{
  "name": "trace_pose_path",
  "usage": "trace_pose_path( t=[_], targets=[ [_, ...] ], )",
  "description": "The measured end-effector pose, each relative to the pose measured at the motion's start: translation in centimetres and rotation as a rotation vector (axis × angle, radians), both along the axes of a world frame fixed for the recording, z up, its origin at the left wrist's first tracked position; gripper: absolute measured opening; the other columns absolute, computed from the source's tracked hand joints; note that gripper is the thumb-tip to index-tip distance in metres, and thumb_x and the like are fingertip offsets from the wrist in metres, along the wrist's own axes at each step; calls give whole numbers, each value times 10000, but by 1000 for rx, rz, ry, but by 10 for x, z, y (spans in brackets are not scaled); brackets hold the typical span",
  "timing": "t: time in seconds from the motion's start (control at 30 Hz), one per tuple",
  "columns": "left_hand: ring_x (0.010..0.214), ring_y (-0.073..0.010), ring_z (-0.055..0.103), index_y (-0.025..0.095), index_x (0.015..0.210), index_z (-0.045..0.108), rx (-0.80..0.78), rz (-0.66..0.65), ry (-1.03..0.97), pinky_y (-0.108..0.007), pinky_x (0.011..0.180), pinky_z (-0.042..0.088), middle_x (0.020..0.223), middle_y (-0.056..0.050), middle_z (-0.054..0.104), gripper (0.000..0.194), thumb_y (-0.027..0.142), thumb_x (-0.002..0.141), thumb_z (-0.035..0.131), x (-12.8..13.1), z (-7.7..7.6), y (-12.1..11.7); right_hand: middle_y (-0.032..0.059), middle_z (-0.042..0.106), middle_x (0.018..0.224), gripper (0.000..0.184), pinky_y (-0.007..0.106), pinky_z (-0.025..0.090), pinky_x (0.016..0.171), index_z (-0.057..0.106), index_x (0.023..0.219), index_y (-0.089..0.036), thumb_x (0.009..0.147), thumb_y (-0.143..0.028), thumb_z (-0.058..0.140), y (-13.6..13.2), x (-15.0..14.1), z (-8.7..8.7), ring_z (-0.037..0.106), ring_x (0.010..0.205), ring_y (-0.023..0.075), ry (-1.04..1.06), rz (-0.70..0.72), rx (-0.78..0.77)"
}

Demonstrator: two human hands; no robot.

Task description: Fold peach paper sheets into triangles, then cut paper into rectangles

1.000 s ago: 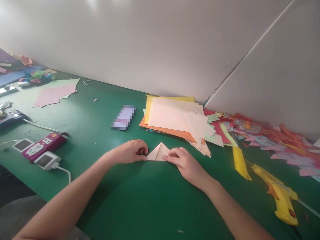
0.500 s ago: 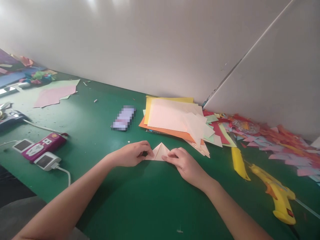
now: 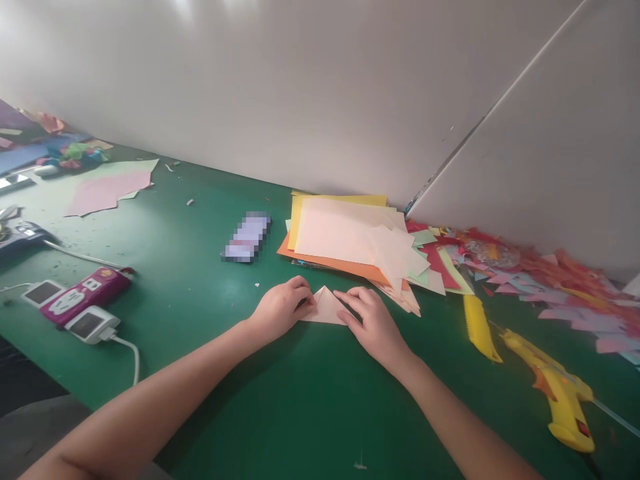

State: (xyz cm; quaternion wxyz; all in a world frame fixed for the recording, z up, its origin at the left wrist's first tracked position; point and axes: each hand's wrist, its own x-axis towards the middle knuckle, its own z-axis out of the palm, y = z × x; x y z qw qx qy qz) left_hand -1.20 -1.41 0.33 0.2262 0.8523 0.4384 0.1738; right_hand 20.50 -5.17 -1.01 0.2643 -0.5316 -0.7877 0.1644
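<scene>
Pale folded paper point(image 3: 327, 311) lies mid-bench point(image 3: 280, 420). The left hand point(image 3: 284, 307) keeps a closed grip, pinching its left side; the right hand point(image 3: 374, 319) has its grip slightly spread, fingertips touching the right edge. Farther off sits stacked paper point(image 3: 333, 230).

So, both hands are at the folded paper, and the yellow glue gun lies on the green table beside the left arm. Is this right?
The side is wrong: the head view shows the yellow glue gun on the green table beside the right arm. The left hand and right hand are indeed at the folded paper.
</scene>
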Motion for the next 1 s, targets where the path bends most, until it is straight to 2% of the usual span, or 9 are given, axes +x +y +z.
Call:
trace_pose_path(
  t=[0.1,0.17,0.23,0.4,0.53,0.67,0.83,1.0],
  targets=[
    [711,-130,590,204,944,599,36,43,57,-235,609,436,990,-14,582,132,269,884,501,5,0,-2,73,587,926,312,404,461,799,605,1168,-225,873,-233,502,2,-2,2,528,918,241,2,-32,-58],
    [761,-147,609,215,1091,556,52,68,93,-248,630,455,1074,-30,569,223,287,890,494,7,-1,-3,65,591,895,330,397,461,794,597,1179,-217,859,-222,518,3,-4,4,529,903,236,11,-58,-112],
    [814,-155,620,234,1150,532,55,69,117,-250,656,469,1114,-33,555,261,276,900,469,8,-2,-4,53,589,866,332,388,461,787,599,1169,-221,845,-214,529,4,-6,6,529,890,230,24,-77,-159],
    [835,-146,616,240,1098,540,47,71,102,-238,672,476,1073,-19,569,222,234,914,417,10,-3,-7,42,594,891,251,374,461,776,633,1045,-247,816,-195,543,5,-7,6,537,901,221,86,-93,-167],
    [839,-165,613,214,1143,520,19,87,124,-262,679,479,1065,-47,571,255,230,904,431,12,-3,-7,54,597,928,289,389,466,771,623,1076,-254,805,-187,549,4,-7,7,543,915,231,89,-88,-127],
    [835,-162,606,231,1099,542,-1,103,86,-249,656,461,1016,-32,589,227,230,885,464,12,-5,-6,47,598,911,277,392,474,761,623,1064,-267,812,-189,540,4,-7,8,549,909,231,90,-81,-127],
    [821,-162,594,224,1136,509,-35,126,37,-256,663,447,956,-21,600,266,232,872,479,11,-6,-4,41,602,892,340,387,479,753,596,1131,-261,804,-180,547,4,-8,10,549,892,225,80,-88,-147],
    [704,-125,555,232,999,535,-64,118,-8,-226,574,392,907,11,574,173,183,838,494,11,-4,-6,32,615,876,245,348,479,697,621,1009,-264,794,-172,550,3,-9,14,558,848,213,120,-79,-144]
  ],
)
